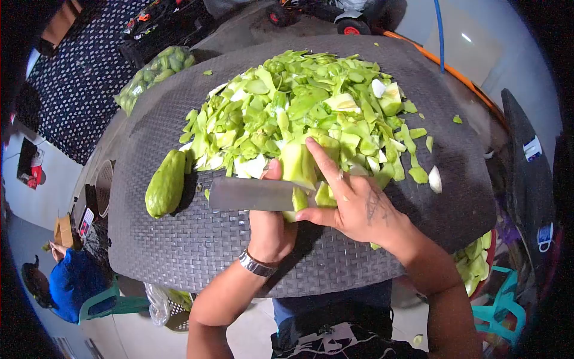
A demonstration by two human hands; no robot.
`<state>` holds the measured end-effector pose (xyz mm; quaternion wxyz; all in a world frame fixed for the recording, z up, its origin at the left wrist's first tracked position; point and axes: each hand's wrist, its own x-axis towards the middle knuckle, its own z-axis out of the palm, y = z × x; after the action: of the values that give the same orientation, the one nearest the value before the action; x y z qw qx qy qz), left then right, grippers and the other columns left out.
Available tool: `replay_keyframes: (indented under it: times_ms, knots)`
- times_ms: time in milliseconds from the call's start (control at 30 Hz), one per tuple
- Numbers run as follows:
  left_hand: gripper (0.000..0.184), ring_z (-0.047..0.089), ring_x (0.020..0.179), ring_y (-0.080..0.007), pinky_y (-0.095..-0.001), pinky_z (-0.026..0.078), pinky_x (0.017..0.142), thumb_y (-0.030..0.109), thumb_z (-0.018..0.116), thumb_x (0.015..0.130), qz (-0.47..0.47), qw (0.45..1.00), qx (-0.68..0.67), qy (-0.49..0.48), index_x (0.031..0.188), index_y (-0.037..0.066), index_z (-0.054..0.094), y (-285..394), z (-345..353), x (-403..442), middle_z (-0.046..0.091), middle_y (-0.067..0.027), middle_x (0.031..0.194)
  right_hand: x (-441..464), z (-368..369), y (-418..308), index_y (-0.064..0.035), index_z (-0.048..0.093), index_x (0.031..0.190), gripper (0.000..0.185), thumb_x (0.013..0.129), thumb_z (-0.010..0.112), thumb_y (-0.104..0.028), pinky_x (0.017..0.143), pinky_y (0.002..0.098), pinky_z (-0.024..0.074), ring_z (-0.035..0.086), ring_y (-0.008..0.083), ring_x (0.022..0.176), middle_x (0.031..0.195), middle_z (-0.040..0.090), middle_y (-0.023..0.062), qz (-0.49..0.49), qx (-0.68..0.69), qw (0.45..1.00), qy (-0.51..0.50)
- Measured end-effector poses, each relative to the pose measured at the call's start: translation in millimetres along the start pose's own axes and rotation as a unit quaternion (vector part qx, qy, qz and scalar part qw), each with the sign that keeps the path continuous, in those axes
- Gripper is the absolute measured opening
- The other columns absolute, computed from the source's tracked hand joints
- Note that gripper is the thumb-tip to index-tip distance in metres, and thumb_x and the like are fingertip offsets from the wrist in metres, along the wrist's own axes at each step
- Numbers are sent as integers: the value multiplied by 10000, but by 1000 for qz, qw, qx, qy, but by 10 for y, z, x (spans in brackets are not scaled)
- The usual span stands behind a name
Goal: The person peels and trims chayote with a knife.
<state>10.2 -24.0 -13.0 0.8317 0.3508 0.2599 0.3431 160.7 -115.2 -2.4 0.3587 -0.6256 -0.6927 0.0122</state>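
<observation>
My left hand [270, 230] is closed round a peeled pale-green chayote [297, 163], its thumb against the side and most of its fingers hidden. Across that hand lies the wide, square-ended blade of a knife [245, 194], pointing left. My right hand [359, 206] is at the other end of the blade; the handle is hidden by it. Its index finger stretches over the chayote and its thumb presses below, by small cut pieces [323, 195]. Behind both hands spreads a pile of green peel and chunks [257, 113]. An unpeeled chayote [165, 184] lies to the left.
All this is on a dark woven-pattern table [179, 245]. A plastic bag of chayotes [156, 75] sits past its left edge. Teal stools [501, 305] flank me, and a person in blue [81, 284] is at lower left. More green pieces [476, 263] lie below right.
</observation>
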Motion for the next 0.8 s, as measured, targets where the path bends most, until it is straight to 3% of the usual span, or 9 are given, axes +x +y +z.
replay_keyframes:
  times_ms: [100,200,300,400,533,567,633,733,800]
  knots:
    - [569,670,1178,-267,-416,545,1009,446,548,1044,8,1000,1,17,1429,28,536,-9,36,-35,654,-131,1349,11,6,31,-26,228,1621,1031,908,704,-599,773,527,580,717,471,872,962,710,290,-29,-30,999,34]
    - [528,687,1134,-264,-419,572,958,411,508,1058,2,1000,3,26,1422,31,540,-39,10,-57,664,-129,1324,-19,-11,45,-61,358,1579,908,917,711,-573,746,508,581,719,451,843,950,712,261,46,14,999,5]
    - [494,709,1053,-259,-400,603,882,393,465,1068,-27,999,8,21,1400,39,554,-8,18,-62,687,-123,1257,-11,-47,34,-74,477,1491,727,930,756,-444,843,481,564,704,454,982,1098,698,270,74,17,997,12]
    - [494,722,976,-260,-375,619,805,417,452,1071,-41,999,19,3,1373,43,569,17,52,-55,706,-125,1180,4,-112,65,-36,579,1379,632,962,701,-494,750,507,576,720,446,842,933,713,251,111,48,993,13]
    - [520,723,949,-273,-396,625,752,468,456,1070,-79,992,-14,-93,1345,44,579,149,74,-105,711,-143,1128,92,-233,193,20,581,1329,657,1041,518,-567,926,527,527,700,470,1024,1001,714,310,250,151,956,20]
    - [535,725,937,-285,-452,627,752,491,465,1066,-95,990,-38,-93,1336,44,580,184,88,-115,709,-159,1114,125,-342,219,30,556,1352,699,1045,483,-594,947,527,518,688,482,1057,1054,702,331,359,199,910,-57]
    - [526,712,952,-267,-446,615,777,476,512,1055,-78,992,-60,-80,1337,35,569,203,127,-106,703,-141,1106,134,-408,222,44,504,1399,762,1044,455,-629,969,526,510,673,502,1095,1100,689,359,425,195,879,-93]
    - [489,702,968,-257,-429,598,827,451,539,1053,-70,996,-54,-19,1319,43,580,233,139,-40,699,-130,1106,41,-271,184,19,453,1453,766,1032,500,-619,958,504,524,686,468,1084,1115,688,348,324,81,942,-21]
    - [470,699,990,-253,-422,589,857,437,538,1058,-77,995,-67,0,1320,50,585,169,-4,73,695,-132,1130,51,-269,50,-46,460,1469,690,1029,558,-568,936,461,554,723,370,1048,1168,693,300,274,41,960,-44]
